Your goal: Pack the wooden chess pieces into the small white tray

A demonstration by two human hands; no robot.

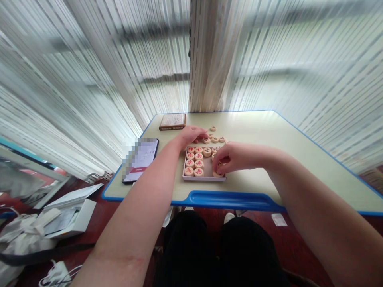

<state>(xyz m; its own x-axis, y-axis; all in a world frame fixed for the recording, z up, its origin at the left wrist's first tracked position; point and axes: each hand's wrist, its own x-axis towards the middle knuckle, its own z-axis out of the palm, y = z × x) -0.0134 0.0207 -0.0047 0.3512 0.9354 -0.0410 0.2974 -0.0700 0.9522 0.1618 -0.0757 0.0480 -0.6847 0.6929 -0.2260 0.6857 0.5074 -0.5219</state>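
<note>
A shallow white box [204,179] on the table holds round wooden xiangqi pieces in rows. Red-marked pieces [199,163] fill its two left columns, and black-marked ones lie along the top and right side. My right hand [229,156] reaches into the box's right side, its fingers closed on a xiangqi piece [217,174] at the lower right corner. Behind the box, my left hand [193,134] is palm down with fingers stretched out, beside a loose piece [206,140]. Whether its fingertips touch that piece is hard to see. More loose pieces [222,139] lie to its right.
A phone or tablet [140,161] lies left of my left forearm. A brown-edged box lid or case [172,121] sits at the back left. The table [299,167] has a blue rim and a front tray groove [233,198]. Sheer curtains [206,56] hang directly behind.
</note>
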